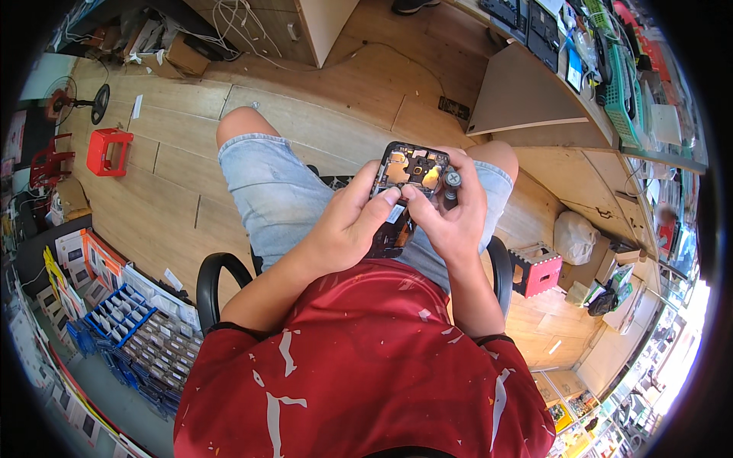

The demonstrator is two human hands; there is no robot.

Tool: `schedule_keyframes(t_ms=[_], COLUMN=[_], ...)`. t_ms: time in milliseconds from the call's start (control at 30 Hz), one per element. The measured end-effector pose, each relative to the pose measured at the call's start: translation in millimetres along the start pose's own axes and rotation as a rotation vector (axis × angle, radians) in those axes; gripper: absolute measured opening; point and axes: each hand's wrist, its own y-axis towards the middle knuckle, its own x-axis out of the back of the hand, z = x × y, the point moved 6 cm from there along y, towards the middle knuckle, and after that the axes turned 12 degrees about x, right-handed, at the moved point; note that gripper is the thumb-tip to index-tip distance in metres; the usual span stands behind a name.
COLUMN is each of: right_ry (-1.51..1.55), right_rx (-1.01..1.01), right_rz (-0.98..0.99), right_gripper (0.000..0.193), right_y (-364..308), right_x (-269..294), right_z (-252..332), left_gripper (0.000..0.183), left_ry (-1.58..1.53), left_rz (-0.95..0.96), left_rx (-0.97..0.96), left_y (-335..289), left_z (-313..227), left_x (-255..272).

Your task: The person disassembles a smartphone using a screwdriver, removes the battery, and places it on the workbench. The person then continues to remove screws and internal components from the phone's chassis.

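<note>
An opened smartphone is held upright in front of my lap, its back off and its circuit board and gold-coloured parts bare. My left hand grips its left edge, with the thumb pressed on the lower part of the board. From the other side my right hand wraps the right edge, its thumb tip close to the left one. Tucked among the right fingers is what looks like a small screwdriver with a round grey cap marked by a cross. Whatever lies under the two thumb tips is hidden.
I sit in a chair with black armrests. On the right runs a wooden counter carrying a green basket and electronics. A red-and-black stool and plastic bag stand below. To the left are a red stool and boxed goods.
</note>
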Motion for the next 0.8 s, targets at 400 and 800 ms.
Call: schedule_keyframes(t_ms=[400, 800], right_ry=[0.041, -0.053], right_rx=[-0.002, -0.172], right_rz=[-0.011, 0.08], right_gripper=[0.052, 0.042], right_y=[-2.2, 4.1], right_x=[2.1, 4.2], right_z=[-1.6, 10.7], left_gripper=[0.047, 0.046], left_ry=[0.036, 0.068], left_rz=[0.06, 0.071], left_rx=[0.087, 0.164], left_y=[-1.5, -3.3], left_z=[3.5, 4.0], left_x=[0.6, 3.3])
